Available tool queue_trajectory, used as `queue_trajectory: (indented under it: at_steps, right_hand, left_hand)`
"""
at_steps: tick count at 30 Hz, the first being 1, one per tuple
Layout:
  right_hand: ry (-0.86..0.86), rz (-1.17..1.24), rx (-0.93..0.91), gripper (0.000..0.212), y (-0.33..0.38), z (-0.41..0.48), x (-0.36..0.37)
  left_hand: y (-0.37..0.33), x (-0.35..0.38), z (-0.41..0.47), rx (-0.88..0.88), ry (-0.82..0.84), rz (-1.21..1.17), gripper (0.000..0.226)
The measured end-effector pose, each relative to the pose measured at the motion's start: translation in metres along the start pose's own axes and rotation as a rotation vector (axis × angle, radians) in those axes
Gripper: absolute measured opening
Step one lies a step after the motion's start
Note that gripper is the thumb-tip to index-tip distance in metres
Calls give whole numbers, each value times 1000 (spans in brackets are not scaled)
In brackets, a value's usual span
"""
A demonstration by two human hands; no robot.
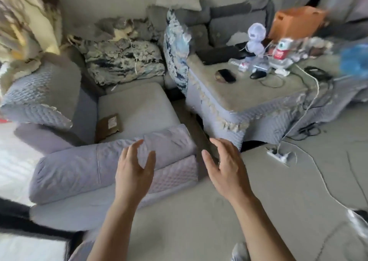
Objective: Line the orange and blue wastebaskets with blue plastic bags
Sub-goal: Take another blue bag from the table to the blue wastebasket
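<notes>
Both my hands are raised in front of me with nothing in them. My left hand (135,169) has its fingers spread over a rolled grey quilted cover (95,167). My right hand (223,167) is open too, near the corner of the covered table (239,93). The orange wastebasket (296,21) lies tilted at the far right, behind the table's clutter. A blurred blue shape (354,61), perhaps a plastic bag, shows at the right edge. No blue wastebasket can be made out.
A grey sofa (135,109) with patterned cushions (123,61) fills the left; a brown parcel (109,125) lies on its seat. The table carries a phone (227,75), a small fan (256,39), a bottle (280,53) and cables. A power strip (278,155) lies on the floor.
</notes>
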State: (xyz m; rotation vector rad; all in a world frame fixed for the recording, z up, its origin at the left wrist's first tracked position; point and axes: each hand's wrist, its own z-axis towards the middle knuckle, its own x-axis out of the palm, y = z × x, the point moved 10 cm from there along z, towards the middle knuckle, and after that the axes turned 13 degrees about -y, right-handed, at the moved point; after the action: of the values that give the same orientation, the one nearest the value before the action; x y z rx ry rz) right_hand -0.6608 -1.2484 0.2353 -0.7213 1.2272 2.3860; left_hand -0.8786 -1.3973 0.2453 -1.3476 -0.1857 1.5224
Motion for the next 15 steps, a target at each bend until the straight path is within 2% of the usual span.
queue_trajectory:
  at_steps: [4, 7, 12, 15]
  right_hand:
    - [-104, -60, 124, 47, -125, 22, -66]
    - [-157, -126, 210, 49, -209, 48, -123]
    - [-269, -188, 356, 53, -305, 96, -209]
    - [-287, -227, 410, 50, -354, 117, -232]
  left_hand:
    - [-95, 136, -21, 89, 212, -23, 47]
    - [-178, 221, -32, 176, 310, -80, 45]
    - [-306, 319, -45, 283, 475, -246, 41]
    - [-354, 369, -52, 390, 543, -226, 41]
